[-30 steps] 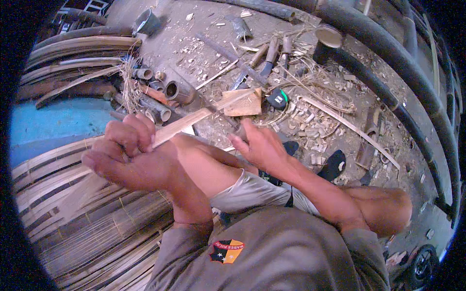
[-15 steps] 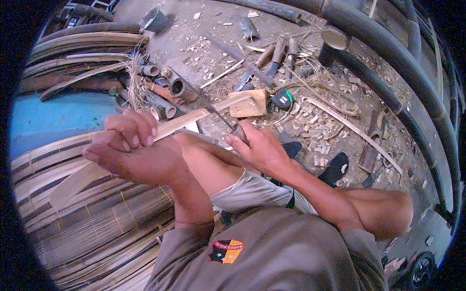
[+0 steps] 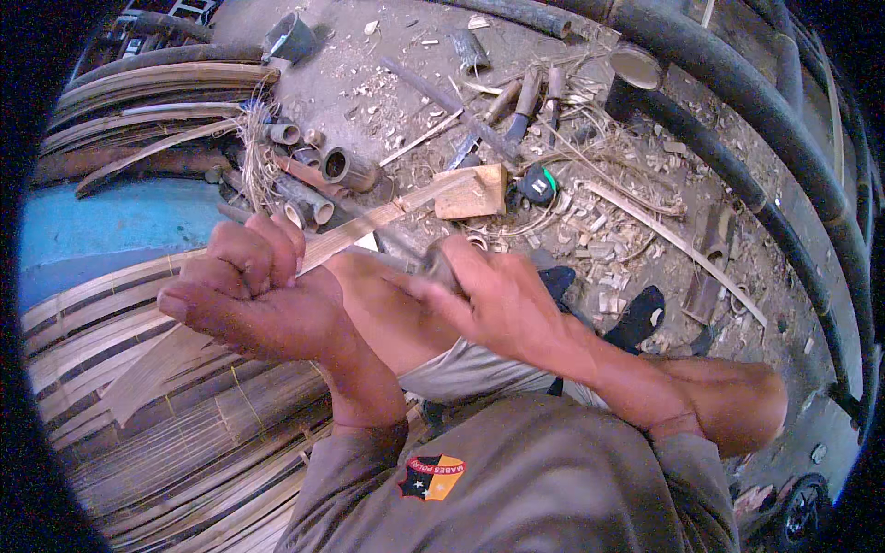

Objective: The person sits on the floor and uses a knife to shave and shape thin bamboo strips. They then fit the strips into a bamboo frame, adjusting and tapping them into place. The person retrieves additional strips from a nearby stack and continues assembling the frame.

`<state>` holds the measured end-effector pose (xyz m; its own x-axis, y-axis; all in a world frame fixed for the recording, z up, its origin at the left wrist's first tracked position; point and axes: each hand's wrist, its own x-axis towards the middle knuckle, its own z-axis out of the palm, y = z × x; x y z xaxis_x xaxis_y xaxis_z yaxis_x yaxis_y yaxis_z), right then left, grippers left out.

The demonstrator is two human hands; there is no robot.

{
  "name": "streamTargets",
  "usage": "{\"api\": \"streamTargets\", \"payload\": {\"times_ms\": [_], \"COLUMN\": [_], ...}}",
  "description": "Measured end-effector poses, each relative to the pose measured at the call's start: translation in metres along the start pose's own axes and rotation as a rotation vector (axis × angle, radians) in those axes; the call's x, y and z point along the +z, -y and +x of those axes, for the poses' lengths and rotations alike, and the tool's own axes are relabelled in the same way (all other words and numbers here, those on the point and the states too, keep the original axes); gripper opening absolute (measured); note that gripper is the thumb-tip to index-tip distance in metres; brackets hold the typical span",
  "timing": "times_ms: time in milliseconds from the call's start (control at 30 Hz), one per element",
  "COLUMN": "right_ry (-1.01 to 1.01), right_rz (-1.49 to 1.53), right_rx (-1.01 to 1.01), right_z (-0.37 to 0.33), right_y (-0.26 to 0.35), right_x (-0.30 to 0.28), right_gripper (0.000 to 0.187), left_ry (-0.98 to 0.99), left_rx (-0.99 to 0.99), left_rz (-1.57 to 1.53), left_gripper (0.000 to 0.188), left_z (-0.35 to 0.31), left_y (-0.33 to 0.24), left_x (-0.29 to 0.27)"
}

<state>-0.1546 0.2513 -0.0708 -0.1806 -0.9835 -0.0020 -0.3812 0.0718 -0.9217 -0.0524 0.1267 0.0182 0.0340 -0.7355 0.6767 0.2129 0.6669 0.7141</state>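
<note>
A flat, pale bamboo strip (image 3: 346, 236) runs slantwise through my left hand (image 3: 267, 295), whose fingers are curled closed around it. Its far end lies over a small wooden block (image 3: 493, 203) on the ground, while its near end sticks out below my left hand. My right hand (image 3: 502, 286) is wrapped around the handle of a knife (image 3: 399, 244). Motion blurs the blade, which lies close to the strip, just above my bare leg; I cannot tell whether they touch.
Beside the block sits a black and green tape measure (image 3: 537, 185). Several cut bamboo tubes (image 3: 346, 169) lie beyond the strip. Split bamboo slats (image 3: 203, 424) are stacked at the left. Thick dark bamboo poles (image 3: 728, 175) curve along the right. Shavings litter the ground.
The knife has swung down and toward me, its blade now blurred. My right hand has turned slightly with it. My left hand still grips the strip, nearly in place.
</note>
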Motion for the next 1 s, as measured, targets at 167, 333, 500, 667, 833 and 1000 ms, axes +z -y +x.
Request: {"api": "streamTargets", "payload": {"times_ms": [167,333,500,667,833,1000], "right_ry": [-0.316,-0.069,-0.317,-0.021,-0.051,-0.236], "right_rz": [0.06,-0.06,-0.064,-0.128,-0.015,0.166], "right_rx": [-0.296,0.026,-0.262,0.153,0.127,-0.393], "right_z": [0.002,0.001,0.003,0.011,0.008,-0.003], "right_y": [-0.021,-0.015,-0.016,-0.059,-0.042,0.013], "right_x": [0.019,0.013,0.017,0.039,0.037,0.011], "right_gripper": [0.038,0.042,0.041,0.048,0.047,0.035], "left_ry": [0.072,0.059,0.045,0.018,-0.025,0.058], "left_rx": [0.037,0.01,-0.054,-0.05,-0.049,-0.103], "left_rz": [0.035,0.072,0.032,0.024,0.065,-0.012], "left_gripper": [0.054,0.058,0.061,0.061,0.06,0.057], "left_z": [-0.001,-0.005,-0.004,0.002,0.004,-0.002], "left_y": [-0.002,-0.004,-0.004,-0.005,-0.008,-0.016], "left_x": [0.009,0.003,0.005,-0.002,0.006,-0.01]}}
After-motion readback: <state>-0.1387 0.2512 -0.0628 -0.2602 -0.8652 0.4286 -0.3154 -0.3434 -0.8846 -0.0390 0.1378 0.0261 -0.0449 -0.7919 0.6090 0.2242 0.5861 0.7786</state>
